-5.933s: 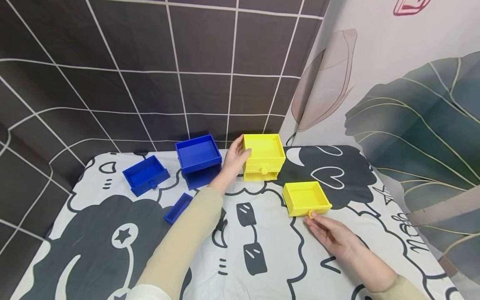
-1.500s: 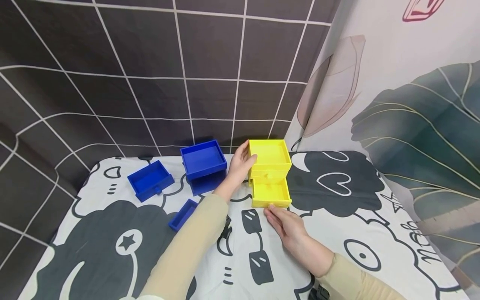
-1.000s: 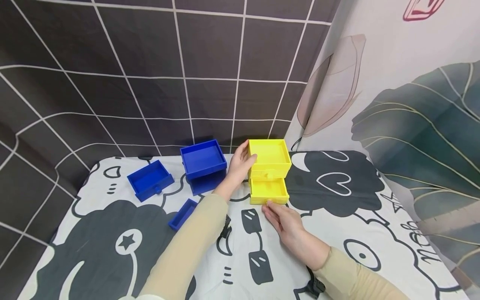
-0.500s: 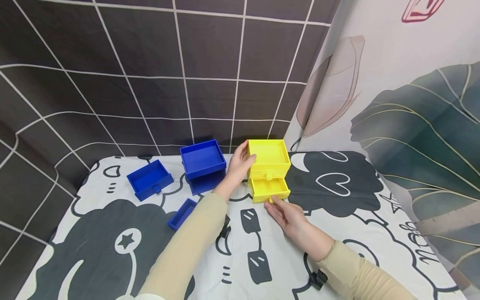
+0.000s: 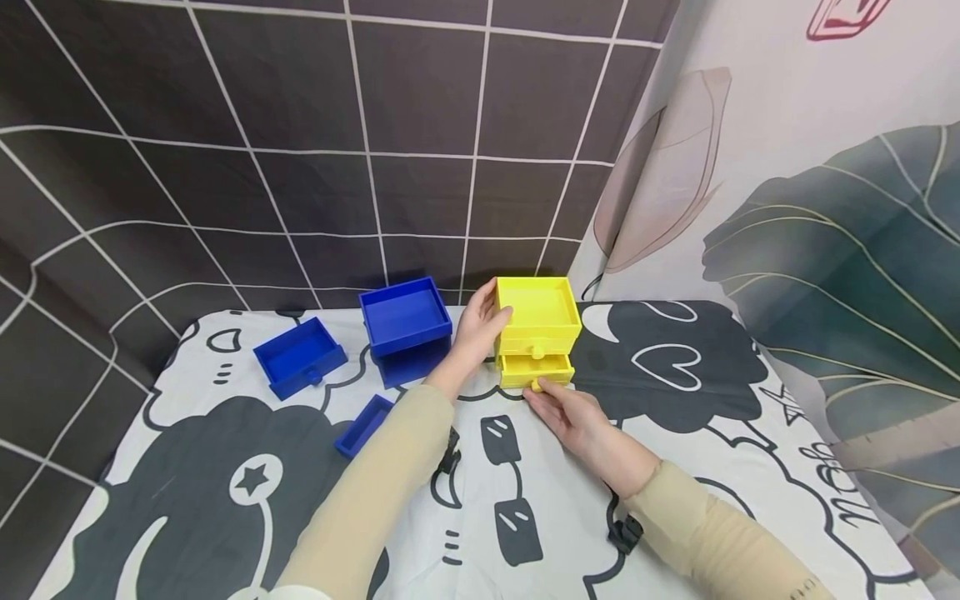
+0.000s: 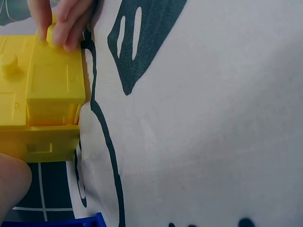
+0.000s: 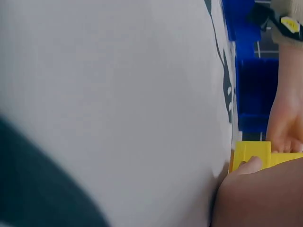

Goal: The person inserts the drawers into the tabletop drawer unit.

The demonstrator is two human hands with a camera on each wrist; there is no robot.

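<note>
A small yellow drawer cabinet (image 5: 538, 304) stands near the back wall, with an open tray top and a closed upper drawer (image 5: 517, 344). Its lower yellow drawer (image 5: 517, 373) sticks partway out of the slot below. My left hand (image 5: 474, 329) grips the cabinet's left side, thumb near the top front rim and fingers along the side. With thumb and fingers my right hand (image 5: 573, 417) pinches the round knob of the lower drawer. In the left wrist view, the fingers (image 6: 64, 35) close around that knob, and the drawer front lies in line beside the upper one.
Left of the yellow cabinet stands a blue cabinet (image 5: 405, 315) with an open lower slot. A blue drawer (image 5: 300, 357) lies farther left, and a second blue drawer (image 5: 363, 425) lies beside my left forearm. The patterned cloth (image 5: 465, 517) covers the surface; a dark grid-pattern wall (image 5: 300, 192) rises behind.
The yellow drawer was apart at the right 5.9 seconds ago; it then entered the lower slot. My right hand has slid it farther inward since. The left hand keeps its grip.
</note>
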